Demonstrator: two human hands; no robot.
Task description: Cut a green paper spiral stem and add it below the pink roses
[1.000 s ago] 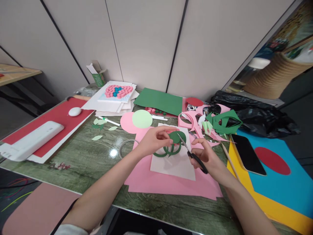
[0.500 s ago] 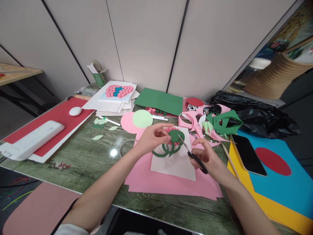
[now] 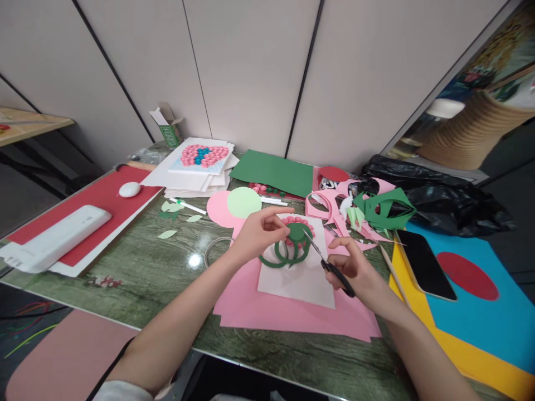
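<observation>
My left hand [image 3: 265, 231] pinches a green paper piece [image 3: 299, 231] by its left side. A rounded part sits at its top, and a curled strip loops down below it. In my right hand [image 3: 355, 267] are scissors [image 3: 334, 270] with black handles, their tips touching or very near the right edge of the green paper. Underneath lies a white sheet [image 3: 301, 284] on pink paper [image 3: 292, 320]. Small pink rolled pieces [image 3: 311, 227] show around the green paper, partly covered by it.
Pink and green paper scraps [image 3: 334, 209] are heaped behind my right hand. A phone [image 3: 424, 264] and a pencil [image 3: 395, 275] lie at right on coloured sheets. A wire ring [image 3: 209, 253] is beside my left forearm. A black plastic bag [image 3: 443, 200] stands at the back right.
The rounded part of the green paper looks smaller and has shifted slightly, so more of the pink rolled pieces show. Both hands stay almost in place.
</observation>
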